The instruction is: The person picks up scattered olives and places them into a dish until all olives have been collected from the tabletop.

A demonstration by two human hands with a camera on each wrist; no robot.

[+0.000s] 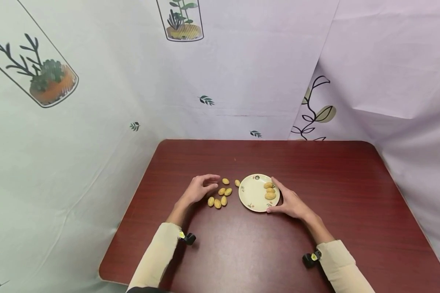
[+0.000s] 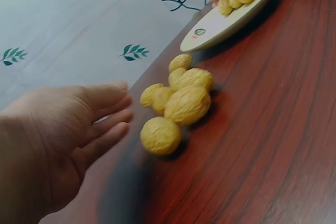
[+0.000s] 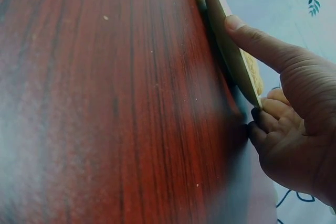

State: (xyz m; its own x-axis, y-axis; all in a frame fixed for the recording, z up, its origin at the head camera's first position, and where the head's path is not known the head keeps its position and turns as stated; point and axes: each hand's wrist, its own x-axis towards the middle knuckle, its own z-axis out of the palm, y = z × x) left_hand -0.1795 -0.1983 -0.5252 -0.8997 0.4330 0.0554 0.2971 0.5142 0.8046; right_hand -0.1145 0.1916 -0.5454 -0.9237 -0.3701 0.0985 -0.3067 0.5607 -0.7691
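Note:
Several wrinkled yellow ovals (image 1: 218, 203), nut- or potato-like, lie loose on the table left of a round cream plate (image 1: 251, 195) with small printed marks. Three more of these ovals (image 1: 270, 195) sit in a row on the plate's right side. My left hand (image 1: 199, 188) hovers just left of the loose ones, fingers extended and holding nothing; the left wrist view shows a gap to the nearest oval (image 2: 160, 136). With thumb and fingers spread along the right rim, my right hand (image 1: 290, 203) holds the plate. In the right wrist view the plate (image 3: 228, 51) appears edge-on.
The dark red wooden table (image 1: 234, 252) has rounded corners. Pale cloth (image 1: 242, 81) printed with plants hangs behind and beside it. A small black device is strapped at each sleeve cuff (image 1: 168, 232). Tiny pale specks (image 3: 105, 18) dot the tabletop.

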